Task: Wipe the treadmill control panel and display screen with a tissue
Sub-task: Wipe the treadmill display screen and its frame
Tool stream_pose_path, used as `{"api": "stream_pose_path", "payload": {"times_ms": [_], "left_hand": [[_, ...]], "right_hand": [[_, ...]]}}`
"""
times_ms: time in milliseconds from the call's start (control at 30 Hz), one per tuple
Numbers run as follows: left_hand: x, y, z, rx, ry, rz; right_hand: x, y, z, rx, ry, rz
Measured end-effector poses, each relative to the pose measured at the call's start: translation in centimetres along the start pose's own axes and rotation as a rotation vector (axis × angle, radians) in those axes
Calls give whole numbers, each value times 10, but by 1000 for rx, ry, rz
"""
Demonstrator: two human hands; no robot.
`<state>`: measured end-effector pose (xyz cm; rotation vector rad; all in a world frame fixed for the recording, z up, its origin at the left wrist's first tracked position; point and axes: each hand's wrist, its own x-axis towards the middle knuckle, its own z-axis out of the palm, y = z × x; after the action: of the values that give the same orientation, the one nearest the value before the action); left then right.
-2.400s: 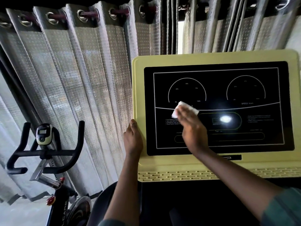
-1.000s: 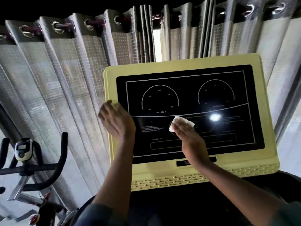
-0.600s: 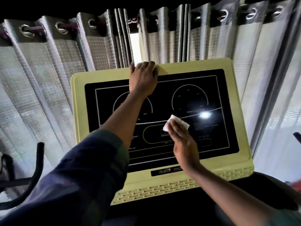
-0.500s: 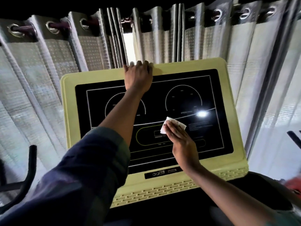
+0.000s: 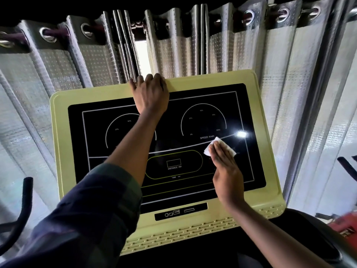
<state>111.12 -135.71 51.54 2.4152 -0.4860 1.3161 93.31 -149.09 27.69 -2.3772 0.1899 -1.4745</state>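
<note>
Wiping stroke on a treadmill console, head view. Right hand (image 5: 226,171) lies flat, fingers straight and together, pressing the folded white tissue (image 5: 220,146) against the black display screen (image 5: 173,120). The tissue shows only beyond and beside the fingertips, just under the "SPEED Km/h" dial and just short of a bright glare spot (image 5: 241,134). A flat palm probably spreads pressure so that the thin tissue slides rather than bunches.

Left hand (image 5: 149,93) reaches across the screen, its fingers curled over the far top edge of the yellow control panel (image 5: 60,142) and gripping it. This grip likely braces the tilted console against the push of the wipe. The two hands are well apart.

Beyond the left fingertips hangs a grey curtain (image 5: 222,55), close behind the panel edge, so little room exists there. To the right of the wiping hand, a band of bare screen leads to the yellow border. Nearer the right wrist lie the port strip (image 5: 180,211) and vent slots (image 5: 183,234). The left forearm covers part of the left dial, so that region appears hard to reach while the arm lies across it.
</note>
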Motion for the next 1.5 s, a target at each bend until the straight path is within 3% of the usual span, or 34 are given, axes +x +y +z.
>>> {"api": "stream_pose_path", "payload": {"times_ms": [100, 233, 467, 767, 1033, 1300, 1500], "left_hand": [[7, 23, -3, -31, -51, -5], [16, 58, 0, -103, -204, 179], [8, 64, 19, -40, -47, 166], [9, 62, 21, -53, -16, 149], [11, 61, 24, -81, -18, 143], [9, 59, 23, -87, -18, 159], [8, 54, 20, -127, -46, 201]], "right_hand": [[45, 20, -11, -30, 58, 66], [83, 36, -22, -67, 98, 119], [-11, 43, -26, -64, 163, 222], [74, 58, -33, -95, 122, 200], [-29, 42, -30, -83, 154, 214], [55, 51, -29, -73, 152, 201], [-9, 9, -10, -87, 143, 151]]}}
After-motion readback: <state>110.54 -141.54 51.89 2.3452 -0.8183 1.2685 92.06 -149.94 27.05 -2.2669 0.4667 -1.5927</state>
